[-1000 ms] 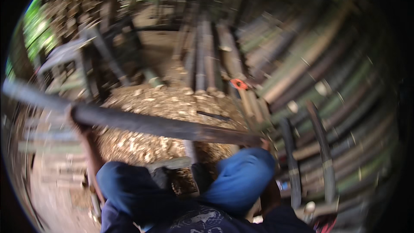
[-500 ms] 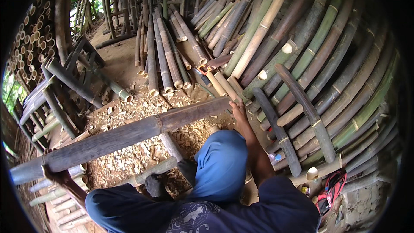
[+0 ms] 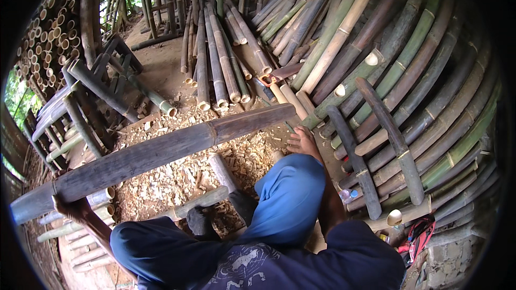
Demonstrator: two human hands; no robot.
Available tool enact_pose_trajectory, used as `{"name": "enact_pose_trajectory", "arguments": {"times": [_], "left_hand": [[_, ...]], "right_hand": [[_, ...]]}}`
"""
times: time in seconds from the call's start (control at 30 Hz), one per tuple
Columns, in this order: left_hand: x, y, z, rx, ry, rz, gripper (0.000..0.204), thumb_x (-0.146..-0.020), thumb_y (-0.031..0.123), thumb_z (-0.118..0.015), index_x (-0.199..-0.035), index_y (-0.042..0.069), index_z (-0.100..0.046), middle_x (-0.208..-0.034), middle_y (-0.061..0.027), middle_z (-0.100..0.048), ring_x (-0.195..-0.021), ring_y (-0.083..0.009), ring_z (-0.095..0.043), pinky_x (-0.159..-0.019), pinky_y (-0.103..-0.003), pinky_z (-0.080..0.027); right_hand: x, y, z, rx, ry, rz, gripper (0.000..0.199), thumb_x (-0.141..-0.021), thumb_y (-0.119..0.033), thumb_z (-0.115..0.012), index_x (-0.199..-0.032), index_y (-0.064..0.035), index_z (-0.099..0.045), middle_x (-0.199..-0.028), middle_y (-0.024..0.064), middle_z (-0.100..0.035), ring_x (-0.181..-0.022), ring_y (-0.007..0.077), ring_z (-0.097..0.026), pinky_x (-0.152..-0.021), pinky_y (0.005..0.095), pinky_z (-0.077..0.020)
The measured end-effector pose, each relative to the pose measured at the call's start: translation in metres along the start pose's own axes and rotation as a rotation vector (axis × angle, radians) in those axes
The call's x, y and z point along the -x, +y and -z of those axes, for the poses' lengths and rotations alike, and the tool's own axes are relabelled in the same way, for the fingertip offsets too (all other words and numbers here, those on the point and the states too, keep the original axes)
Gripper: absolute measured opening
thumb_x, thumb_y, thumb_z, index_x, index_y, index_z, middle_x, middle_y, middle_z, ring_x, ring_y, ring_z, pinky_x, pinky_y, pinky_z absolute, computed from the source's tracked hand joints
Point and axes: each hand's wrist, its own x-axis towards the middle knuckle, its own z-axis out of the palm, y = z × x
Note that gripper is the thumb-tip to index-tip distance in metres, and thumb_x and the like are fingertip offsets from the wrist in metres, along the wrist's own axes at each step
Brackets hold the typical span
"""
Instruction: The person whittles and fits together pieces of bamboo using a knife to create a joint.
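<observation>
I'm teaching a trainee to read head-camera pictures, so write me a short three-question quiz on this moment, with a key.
1. Which grip holds the dark pole?
2. What colour is the saw handle?
A) Green
B) Orange
C) Blue
3. Fill the gap: pale ___ lie scattered on the ground.

Key
1. The left grip, near one end; the right grip is open and looks apart from the pole.
2. B
3. chips
</observation>
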Motion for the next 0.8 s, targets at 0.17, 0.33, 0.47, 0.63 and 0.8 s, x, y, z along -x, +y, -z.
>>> {"name": "enact_pose_trajectory", "arguments": {"times": [0.17,0.33,0.47,0.63,0.8], "left_hand": [[0.004,0.004,-0.011,0.030,-0.056,-0.011,0.069,-0.087,0.039,-0.073,-0.135,-0.005,-0.052,-0.135,-0.0245,-0.057,-0.130,-0.0393,-0.052,-0.116,-0.057,-0.035],[-0.003,0.010,-0.018,-0.037,0.081,-0.033,0.067,-0.088,0.043,-0.071,-0.133,-0.003,-0.053,-0.133,-0.0230,-0.058,-0.127,-0.0391,-0.054,-0.114,-0.057,-0.038],[-0.017,0.025,-0.012,-0.133,0.275,-0.065,0.066,-0.089,0.046,-0.070,-0.132,-0.001,-0.054,-0.132,-0.0218,-0.059,-0.126,-0.0389,-0.055,-0.113,-0.058,-0.040],[-0.019,0.032,-0.013,-0.198,0.337,-0.116,0.063,-0.090,0.048,-0.069,-0.130,0.002,-0.056,-0.131,-0.0198,-0.060,-0.125,-0.0374,-0.056,-0.112,-0.058,-0.041],[-0.001,0.022,-0.095,-0.157,0.436,-0.203,0.052,-0.090,0.044,-0.071,-0.123,0.004,-0.062,-0.130,-0.0174,-0.060,-0.124,-0.0359,-0.056,-0.110,-0.056,-0.041]], "right_hand": [[0.032,-0.028,-0.037,-0.369,-0.399,-0.153,0.090,-0.096,-0.060,-0.059,-0.156,-0.0052,-0.018,-0.136,0.0225,-0.051,-0.120,0.0376,-0.057,-0.098,0.0590,-0.0517],[0.029,-0.055,-0.070,-0.646,-0.373,-0.009,0.101,-0.086,-0.059,-0.072,-0.153,-0.0021,-0.023,-0.146,0.0243,-0.040,-0.134,0.0400,-0.045,-0.108,0.0646,-0.0407],[-0.004,-0.098,-0.064,-0.754,-0.292,0.202,0.096,-0.084,-0.049,-0.076,-0.153,-0.0034,-0.026,-0.150,0.0208,-0.037,-0.140,0.0378,-0.038,-0.116,0.0632,-0.0320],[-0.005,-0.160,-0.058,-0.690,-0.324,0.396,0.100,-0.085,-0.053,-0.072,-0.154,-0.0007,-0.023,-0.157,0.0242,-0.029,-0.146,0.0402,-0.032,-0.117,0.0624,-0.0289],[-0.010,-0.187,-0.033,-0.572,-0.249,0.335,0.107,-0.085,-0.060,-0.070,-0.153,0.0034,-0.018,-0.152,0.0302,-0.032,-0.137,0.0470,-0.041,-0.106,0.0625,-0.0446]]}}
